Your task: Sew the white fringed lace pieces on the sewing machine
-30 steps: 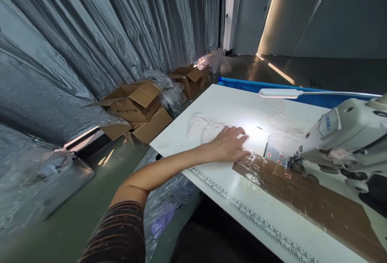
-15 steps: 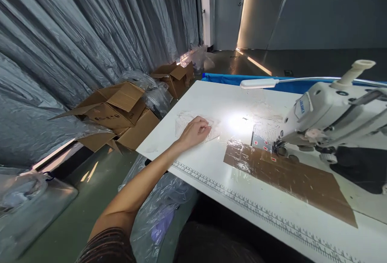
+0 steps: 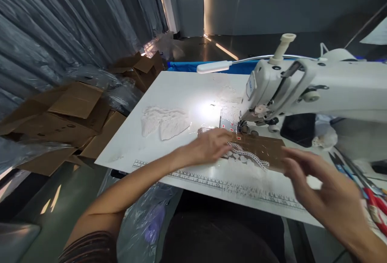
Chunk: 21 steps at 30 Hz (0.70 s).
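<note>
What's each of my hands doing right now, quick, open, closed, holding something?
Left hand: fingers bent at the end of the white lace trim; whether it grips can't be told.
Right hand: open, thumb and fingers apart, nothing visibly held.

The left hand (image 3: pixel 213 145) holds white lace (image 3: pixel 248 155) near a sewing machine (image 3: pixel 347 88).

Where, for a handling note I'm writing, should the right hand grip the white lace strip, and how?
Probably pinch the thin-looking lace strip at its right end, coming from the right: that end lies exposed towards the right hand, while the left hand is at the other end.
</note>
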Each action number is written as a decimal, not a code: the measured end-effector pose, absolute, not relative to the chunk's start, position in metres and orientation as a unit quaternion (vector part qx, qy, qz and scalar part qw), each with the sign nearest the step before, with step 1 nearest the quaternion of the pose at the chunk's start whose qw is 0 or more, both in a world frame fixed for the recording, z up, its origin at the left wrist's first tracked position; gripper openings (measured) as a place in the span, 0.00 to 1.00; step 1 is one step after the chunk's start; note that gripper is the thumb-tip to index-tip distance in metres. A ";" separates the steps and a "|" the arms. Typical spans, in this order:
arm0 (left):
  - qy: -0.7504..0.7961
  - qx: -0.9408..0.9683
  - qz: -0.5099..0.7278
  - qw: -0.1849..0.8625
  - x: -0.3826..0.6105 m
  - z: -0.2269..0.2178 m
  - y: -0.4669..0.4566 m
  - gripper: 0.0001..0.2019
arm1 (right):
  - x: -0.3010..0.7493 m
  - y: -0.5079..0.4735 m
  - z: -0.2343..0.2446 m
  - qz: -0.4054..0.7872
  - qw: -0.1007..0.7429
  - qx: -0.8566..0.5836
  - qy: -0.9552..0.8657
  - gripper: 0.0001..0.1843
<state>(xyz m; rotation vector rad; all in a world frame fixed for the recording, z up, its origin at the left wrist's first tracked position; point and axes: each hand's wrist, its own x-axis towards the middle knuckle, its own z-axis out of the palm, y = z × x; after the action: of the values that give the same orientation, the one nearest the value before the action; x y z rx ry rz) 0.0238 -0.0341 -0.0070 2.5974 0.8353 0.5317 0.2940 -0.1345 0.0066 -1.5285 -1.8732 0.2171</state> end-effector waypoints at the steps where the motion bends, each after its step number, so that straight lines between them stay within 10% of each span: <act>1: 0.334 0.911 0.186 0.156 0.017 -0.010 -0.023 0.15 | 0.291 -0.128 -0.003 0.078 0.328 -0.603 -0.723 0.17; 8: 0.373 0.886 0.221 0.165 -0.003 -0.024 -0.011 0.10 | 0.277 -0.120 -0.048 0.076 0.260 -0.567 -0.778 0.13; 16: 0.380 0.761 0.185 0.492 0.000 0.023 -0.043 0.11 | 0.296 -0.094 -0.022 0.404 0.343 -0.574 -0.625 0.16; 21: 0.433 0.839 0.171 0.282 0.004 0.008 -0.011 0.13 | 0.293 -0.049 -0.018 0.293 0.318 -0.635 -0.640 0.21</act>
<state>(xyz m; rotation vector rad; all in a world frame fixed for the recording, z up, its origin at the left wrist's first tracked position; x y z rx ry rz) 0.0037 -0.0107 0.0078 2.2456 1.1601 0.4587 0.2933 -0.0491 -0.0176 -1.6703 -1.6834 0.7702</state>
